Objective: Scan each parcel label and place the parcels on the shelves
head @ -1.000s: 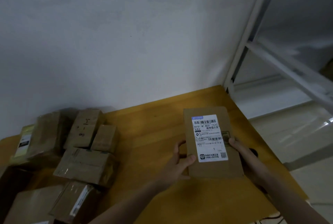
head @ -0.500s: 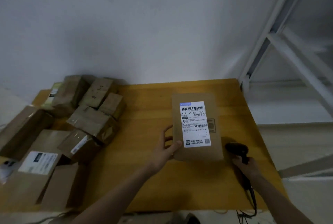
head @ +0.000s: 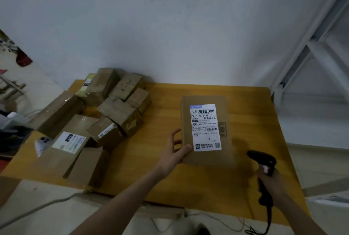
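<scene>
Head view: left hand (head: 172, 156) pinches the parcel (head: 205, 130) flat on the bench (head: 160, 178), right hand (head: 272, 181) grips the scanner (head: 263, 161), label (head: 204, 127) seemingly unscanned, pile (head: 90, 121) and shelves (head: 321, 55) still waiting

You have a flat brown cardboard parcel (head: 205, 130) face up on the table, its white label (head: 205, 127) with barcodes upright toward you. At its 9 o'clock lies a heap of brown taped parcels (head: 105, 119). The black scanner (head: 263, 168) sits at the flat parcel's 4 o'clock.
</scene>
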Motion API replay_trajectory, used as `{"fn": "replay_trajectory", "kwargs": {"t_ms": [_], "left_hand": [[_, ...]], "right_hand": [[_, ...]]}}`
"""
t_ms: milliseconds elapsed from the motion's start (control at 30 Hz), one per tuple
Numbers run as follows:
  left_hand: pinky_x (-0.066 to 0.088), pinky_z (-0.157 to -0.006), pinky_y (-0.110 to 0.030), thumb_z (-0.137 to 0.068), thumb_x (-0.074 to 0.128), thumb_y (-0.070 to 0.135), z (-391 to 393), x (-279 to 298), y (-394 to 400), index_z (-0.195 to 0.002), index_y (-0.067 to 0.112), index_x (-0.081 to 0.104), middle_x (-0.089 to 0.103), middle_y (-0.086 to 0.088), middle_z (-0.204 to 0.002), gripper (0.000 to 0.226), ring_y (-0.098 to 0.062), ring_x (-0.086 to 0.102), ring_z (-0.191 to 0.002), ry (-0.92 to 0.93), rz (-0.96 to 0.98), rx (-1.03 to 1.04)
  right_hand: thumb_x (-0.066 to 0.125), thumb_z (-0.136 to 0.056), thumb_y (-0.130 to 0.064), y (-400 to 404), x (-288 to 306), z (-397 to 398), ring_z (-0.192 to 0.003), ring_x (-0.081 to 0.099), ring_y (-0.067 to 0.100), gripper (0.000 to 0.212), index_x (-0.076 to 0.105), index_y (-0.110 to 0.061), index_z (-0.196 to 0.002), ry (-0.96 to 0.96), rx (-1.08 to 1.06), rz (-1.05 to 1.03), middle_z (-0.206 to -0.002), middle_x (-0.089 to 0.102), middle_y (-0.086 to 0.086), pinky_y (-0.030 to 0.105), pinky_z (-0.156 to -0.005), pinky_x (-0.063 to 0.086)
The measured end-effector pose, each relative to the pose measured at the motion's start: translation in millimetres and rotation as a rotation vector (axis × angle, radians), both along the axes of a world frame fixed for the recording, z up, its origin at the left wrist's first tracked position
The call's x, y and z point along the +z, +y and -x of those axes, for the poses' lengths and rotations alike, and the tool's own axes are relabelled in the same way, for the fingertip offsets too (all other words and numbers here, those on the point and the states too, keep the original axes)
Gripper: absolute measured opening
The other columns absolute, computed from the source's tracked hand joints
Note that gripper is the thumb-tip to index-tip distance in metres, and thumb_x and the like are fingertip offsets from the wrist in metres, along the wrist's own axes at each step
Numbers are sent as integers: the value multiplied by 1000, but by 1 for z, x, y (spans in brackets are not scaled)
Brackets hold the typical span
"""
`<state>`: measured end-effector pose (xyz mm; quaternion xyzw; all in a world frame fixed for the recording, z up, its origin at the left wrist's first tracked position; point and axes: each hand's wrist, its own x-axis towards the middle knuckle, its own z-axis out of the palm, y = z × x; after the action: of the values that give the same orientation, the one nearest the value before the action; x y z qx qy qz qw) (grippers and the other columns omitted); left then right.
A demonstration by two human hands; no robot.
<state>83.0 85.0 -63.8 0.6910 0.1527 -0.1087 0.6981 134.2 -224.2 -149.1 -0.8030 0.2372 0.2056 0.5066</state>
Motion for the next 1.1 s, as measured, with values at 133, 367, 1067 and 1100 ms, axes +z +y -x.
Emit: {"fn": "replay_trajectory", "kwargs": {"t_ms": [133,367,1067,1100], "left_hand": [[57,-73,-26,-83,63,35,17,2,6,-138,39,22,50,-1,-126,69,-9,63,-102,-14,23,-4],[57,-74,-27,-79,66,40,63,4,39,-141,37,23,47,-2,-131,76,-15,59,-110,-22,70,5],[56,-86,-31,-83,70,39,196,15,119,-138,35,24,46,6,-133,72,-15,54,-118,-168,56,16],[55,-89,-31,-81,71,41,199,15,116,-137,35,25,46,6,-132,72,-16,53,-118,-168,50,11]], "right_hand": [[53,-93,-1,20,44,12,-49,42,23,15,48,-3,-79,-71,-22,-33,-58,46,14,30,-49,37],[54,-94,-2,66,98,55,-50,42,23,11,50,-1,-84,-125,30,-8,-61,47,16,31,-49,37],[58,-91,-7,241,236,264,-40,45,17,17,51,-4,-76,-465,183,60,-51,49,12,29,-42,40],[58,-91,-6,244,236,272,-38,45,15,18,50,-4,-75,-488,190,64,-51,49,12,26,-40,40]]}}
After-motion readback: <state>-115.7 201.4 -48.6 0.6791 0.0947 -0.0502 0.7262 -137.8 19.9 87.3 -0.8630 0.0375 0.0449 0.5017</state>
